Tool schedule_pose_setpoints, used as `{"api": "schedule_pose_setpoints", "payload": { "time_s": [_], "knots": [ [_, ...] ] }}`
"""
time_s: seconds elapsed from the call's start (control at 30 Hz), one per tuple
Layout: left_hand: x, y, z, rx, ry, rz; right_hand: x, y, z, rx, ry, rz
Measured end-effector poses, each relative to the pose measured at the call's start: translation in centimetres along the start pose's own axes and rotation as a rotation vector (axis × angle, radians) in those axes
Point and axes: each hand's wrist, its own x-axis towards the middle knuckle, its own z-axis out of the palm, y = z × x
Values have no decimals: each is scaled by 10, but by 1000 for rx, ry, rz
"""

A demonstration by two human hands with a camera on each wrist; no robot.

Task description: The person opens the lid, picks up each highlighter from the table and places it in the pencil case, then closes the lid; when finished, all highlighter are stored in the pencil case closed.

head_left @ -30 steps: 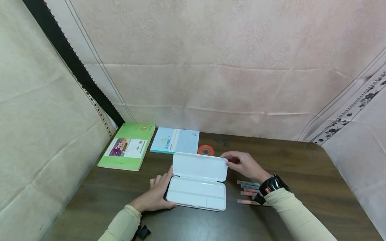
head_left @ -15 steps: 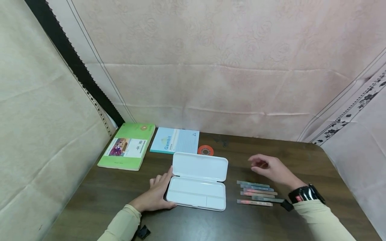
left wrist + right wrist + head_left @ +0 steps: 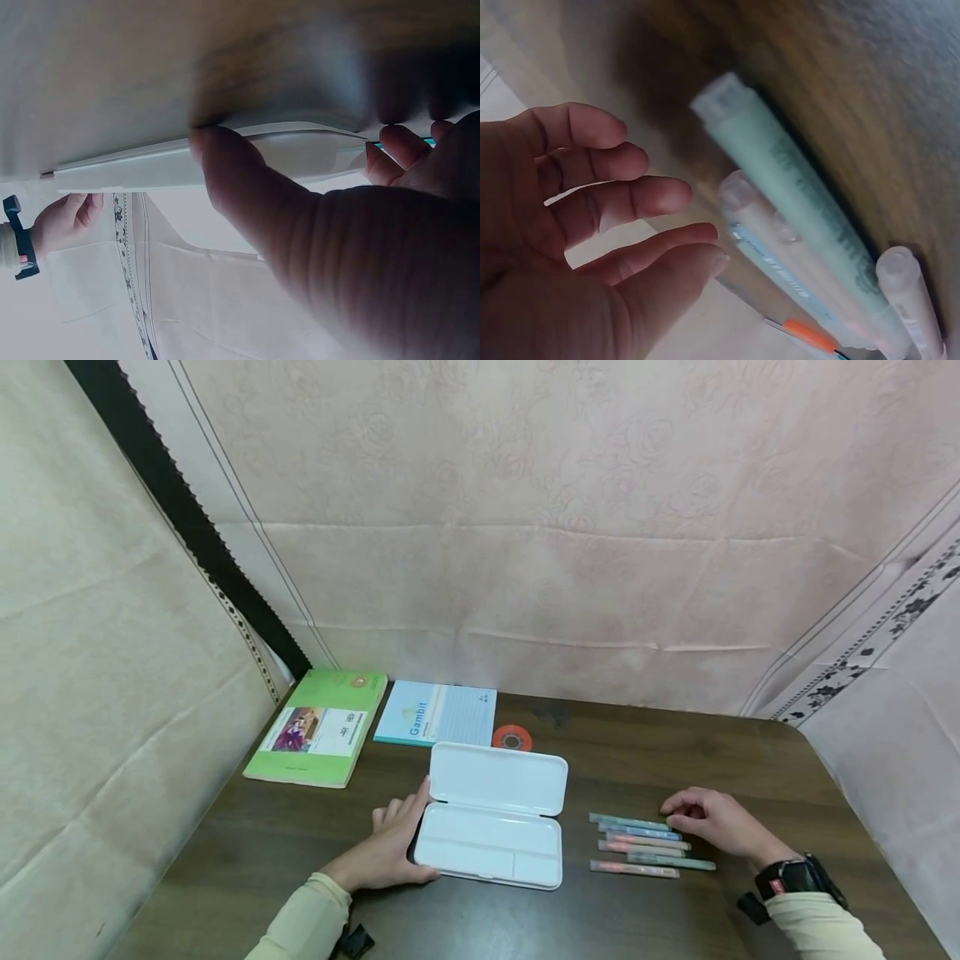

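Note:
A white pencil case (image 3: 487, 843) lies open on the table, its lid (image 3: 498, 778) folded back and its tray bare. My left hand (image 3: 386, 845) grips the case's left end, thumb at the front edge and fingers along the side; the left wrist view shows the thumb (image 3: 240, 169) against the rim. On the right, several marker pens (image 3: 637, 849) lie roughly side by side, in green, blue and pinkish tones. My right hand (image 3: 712, 822) hovers by their right ends, fingers loosely bent and holding nothing. In the right wrist view, a green marker (image 3: 795, 195) lies just beyond the fingertips.
A green book (image 3: 318, 727) and a light blue notebook (image 3: 435, 712) lie at the back left. An orange-red disc (image 3: 512, 737) sits behind the case. Cloth (image 3: 480, 527) hangs around the wooden table (image 3: 585, 927) at the back and sides.
My right hand has left the lid's right edge and moved right, then down to the right ends of the marker pens. My left hand and the case have stayed put.

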Motion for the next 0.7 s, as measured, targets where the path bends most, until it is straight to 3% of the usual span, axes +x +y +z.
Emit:
{"api": "schedule_pose_setpoints", "payload": {
  "time_s": [0.23, 0.5, 0.7],
  "knots": [
    [0, -3, 2, -13, -1, -8, 5, -1, 5, -31, 14, -49],
    [0, -2, 2, -14, 1, -6, 6, -2, 5, 13, -6, -99],
    [0, -2, 2, -7, 2, -7, 7, -1, 5, 19, -34, -97]
  ]
}}
